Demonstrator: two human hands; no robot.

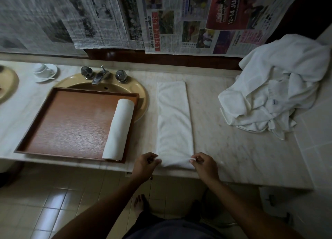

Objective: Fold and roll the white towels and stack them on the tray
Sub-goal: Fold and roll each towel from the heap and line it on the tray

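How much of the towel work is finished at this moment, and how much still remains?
Done: one rolled towel lies along the right side of the wooden tray. In hand: a folded towel strip lies flat on the marble counter; the left hand and right hand pinch its near corners, with rolling not yet begun. Left: a crumpled pile of white towels waits at the right.

Dim bathroom: pale marble table (pixel 233 149) with tan oval sink (pixel 143 98), newspaper sheets (pixel 107 18) covering the wall, glossy beige floor tiles (pixel 53 202).
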